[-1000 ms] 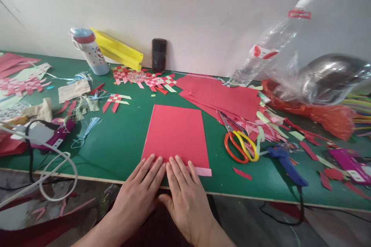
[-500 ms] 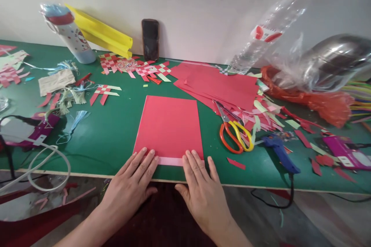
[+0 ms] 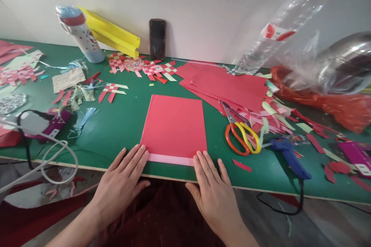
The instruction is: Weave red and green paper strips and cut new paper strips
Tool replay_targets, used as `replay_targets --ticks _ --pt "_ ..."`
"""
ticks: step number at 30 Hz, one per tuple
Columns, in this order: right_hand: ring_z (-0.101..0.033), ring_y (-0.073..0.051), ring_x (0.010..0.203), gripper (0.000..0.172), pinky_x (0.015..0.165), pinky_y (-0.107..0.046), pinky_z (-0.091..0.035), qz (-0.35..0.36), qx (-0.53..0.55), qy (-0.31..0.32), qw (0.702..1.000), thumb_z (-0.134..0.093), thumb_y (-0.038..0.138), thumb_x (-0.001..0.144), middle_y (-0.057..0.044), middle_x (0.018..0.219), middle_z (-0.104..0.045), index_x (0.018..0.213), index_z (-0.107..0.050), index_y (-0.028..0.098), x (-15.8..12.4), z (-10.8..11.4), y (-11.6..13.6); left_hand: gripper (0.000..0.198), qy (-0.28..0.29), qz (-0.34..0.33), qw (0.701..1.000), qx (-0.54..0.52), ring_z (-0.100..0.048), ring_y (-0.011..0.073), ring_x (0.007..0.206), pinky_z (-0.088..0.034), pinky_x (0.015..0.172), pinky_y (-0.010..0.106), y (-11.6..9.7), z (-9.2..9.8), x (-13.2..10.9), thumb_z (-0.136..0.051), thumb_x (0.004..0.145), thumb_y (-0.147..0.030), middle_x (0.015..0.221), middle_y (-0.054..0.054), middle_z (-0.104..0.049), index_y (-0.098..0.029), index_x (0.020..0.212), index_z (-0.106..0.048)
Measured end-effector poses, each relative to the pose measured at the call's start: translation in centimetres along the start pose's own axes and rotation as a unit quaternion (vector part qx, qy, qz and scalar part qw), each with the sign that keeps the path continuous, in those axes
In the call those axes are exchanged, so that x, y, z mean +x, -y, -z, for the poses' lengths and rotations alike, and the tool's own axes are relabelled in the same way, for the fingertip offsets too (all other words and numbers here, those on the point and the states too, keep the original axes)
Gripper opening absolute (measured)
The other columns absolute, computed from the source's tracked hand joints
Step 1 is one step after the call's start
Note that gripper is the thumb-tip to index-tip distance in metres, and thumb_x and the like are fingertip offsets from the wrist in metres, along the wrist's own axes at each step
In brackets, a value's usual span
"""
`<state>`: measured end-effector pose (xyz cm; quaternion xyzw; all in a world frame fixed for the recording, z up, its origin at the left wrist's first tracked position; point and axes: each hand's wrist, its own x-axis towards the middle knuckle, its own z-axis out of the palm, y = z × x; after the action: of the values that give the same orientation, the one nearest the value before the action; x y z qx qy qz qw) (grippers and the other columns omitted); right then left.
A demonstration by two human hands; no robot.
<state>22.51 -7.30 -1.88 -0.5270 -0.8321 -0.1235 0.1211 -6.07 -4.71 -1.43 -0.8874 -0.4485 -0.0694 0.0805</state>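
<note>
A red sheet of paper (image 3: pixel 175 125) lies on the green tabletop near its front edge, with a narrow pink strip (image 3: pixel 171 159) folded along its near side. My left hand (image 3: pixel 120 179) rests flat at the near left corner, fingertips touching the fold. At the near right corner, my right hand (image 3: pixel 216 191) lies with its fingers outstretched on the paper's edge. Neither hand grips anything. Scissors (image 3: pixel 243 135) with one orange and one yellow handle lie to the right of the sheet.
Red paper sheets (image 3: pixel 228 85) and cut scraps lie behind the scissors. A blue glue gun (image 3: pixel 291 158) is at the right. A bottle (image 3: pixel 82 36), a folded yellow card (image 3: pixel 111 34) and a phone (image 3: pixel 157 39) stand along the wall. A blue tassel (image 3: pixel 84 120) lies left.
My left hand has slid leftward along the fold to the sheet's corner, baring more of the pink strip. My right hand stays at the right corner. The view has shifted slightly left.
</note>
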Motion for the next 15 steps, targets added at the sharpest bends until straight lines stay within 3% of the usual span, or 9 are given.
replay_targets --ticks 10,15 --pt "-0.045 -0.035 0.135 0.058 0.11 -0.059 -0.029 -0.025 0.007 0.017 1.0 -0.043 0.044 0.098 -0.02 0.145 -0.05 0.14 -0.046 0.004 1.4 0.5 2.2 0.052 -0.02 0.018 1.0 0.001 -0.046 0.0296 0.136 -0.033 0.115 0.049 -0.7 0.7 1.2 -0.043 0.098 -0.046 0.145 0.016 -0.052 -0.009 0.134 -0.055" --pt "-0.045 -0.03 0.136 0.061 0.111 -0.049 -0.038 0.001 0.086 0.052 0.995 -0.044 0.051 0.096 -0.016 0.147 -0.049 0.138 -0.051 0.007 4.0 0.3 4.8 0.052 -0.029 -0.002 1.0 0.001 -0.053 0.0298 0.129 -0.04 0.111 0.048 -1.2 1.1 2.1 -0.037 0.101 -0.041 0.136 0.021 -0.059 -0.002 0.127 -0.059"
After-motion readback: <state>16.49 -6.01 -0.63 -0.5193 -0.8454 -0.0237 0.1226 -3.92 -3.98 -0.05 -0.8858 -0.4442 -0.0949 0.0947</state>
